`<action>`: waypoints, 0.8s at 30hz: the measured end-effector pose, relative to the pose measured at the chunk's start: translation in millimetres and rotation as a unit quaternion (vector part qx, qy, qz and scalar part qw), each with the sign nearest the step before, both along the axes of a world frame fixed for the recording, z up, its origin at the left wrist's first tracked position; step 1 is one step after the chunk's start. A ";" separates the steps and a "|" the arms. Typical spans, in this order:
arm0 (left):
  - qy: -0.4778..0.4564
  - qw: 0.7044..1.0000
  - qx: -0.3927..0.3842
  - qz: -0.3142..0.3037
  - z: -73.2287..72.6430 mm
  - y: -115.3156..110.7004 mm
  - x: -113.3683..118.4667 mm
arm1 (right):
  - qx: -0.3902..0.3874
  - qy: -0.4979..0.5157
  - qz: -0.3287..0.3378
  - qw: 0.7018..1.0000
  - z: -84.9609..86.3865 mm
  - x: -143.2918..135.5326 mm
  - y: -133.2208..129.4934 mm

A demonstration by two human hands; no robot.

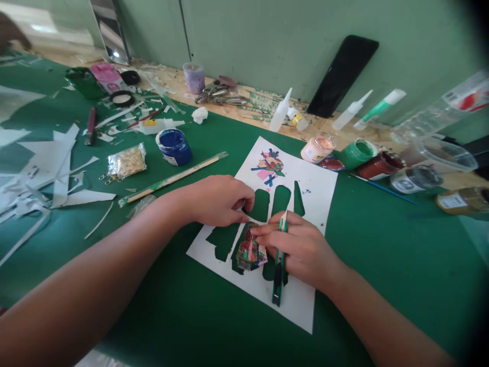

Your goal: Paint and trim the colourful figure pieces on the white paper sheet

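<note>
A white paper sheet (324,188) with several cut-out holes lies at a slant on the green table. Tucked in my right hand (301,244) is a green and black utility knife (280,265), its blade end pointing away from me. The thumb and forefinger of that hand also touch a small multicoloured patchwork piece (250,252) over the sheet's lower holes. My left hand (221,201) rests on the sheet's left side, fingers curled and thumb near the forefinger; whatever is between them is hidden. Multicoloured scraps (270,165) lie at the sheet's far end.
An open blue paint jar (173,148), a wrapped stick (175,178) and a bag of small gold-coloured pieces (127,160) lie to the left, near white paper offcuts (57,163). Several paint jars (380,165) line the right. A black phone (342,76) leans on the wall.
</note>
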State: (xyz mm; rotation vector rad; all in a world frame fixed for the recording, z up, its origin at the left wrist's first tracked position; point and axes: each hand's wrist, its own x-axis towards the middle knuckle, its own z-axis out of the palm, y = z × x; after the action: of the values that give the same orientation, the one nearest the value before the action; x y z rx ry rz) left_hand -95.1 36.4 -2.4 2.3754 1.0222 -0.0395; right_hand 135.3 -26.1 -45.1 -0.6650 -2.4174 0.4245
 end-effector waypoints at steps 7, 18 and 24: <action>-0.004 1.000 -0.010 0.004 -1.4 0.1 0.8 | 0.011 0.009 0.002 1.000 -2.6 0.6 -1.9; -0.216 0.976 -0.023 0.005 5.4 -8.4 3.2 | 0.096 0.080 -0.080 0.989 13.0 6.9 -4.1; -0.291 0.936 -0.185 0.067 2.2 -14.3 10.3 | 0.061 0.150 -0.202 0.966 17.6 1.2 -5.6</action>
State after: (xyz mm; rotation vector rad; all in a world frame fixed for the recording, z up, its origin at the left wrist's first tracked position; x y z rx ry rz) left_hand -84.7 22.2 -0.2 1.8014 0.7938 0.4552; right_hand 136.5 -31.7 -27.5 -0.9386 -1.9429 0.1888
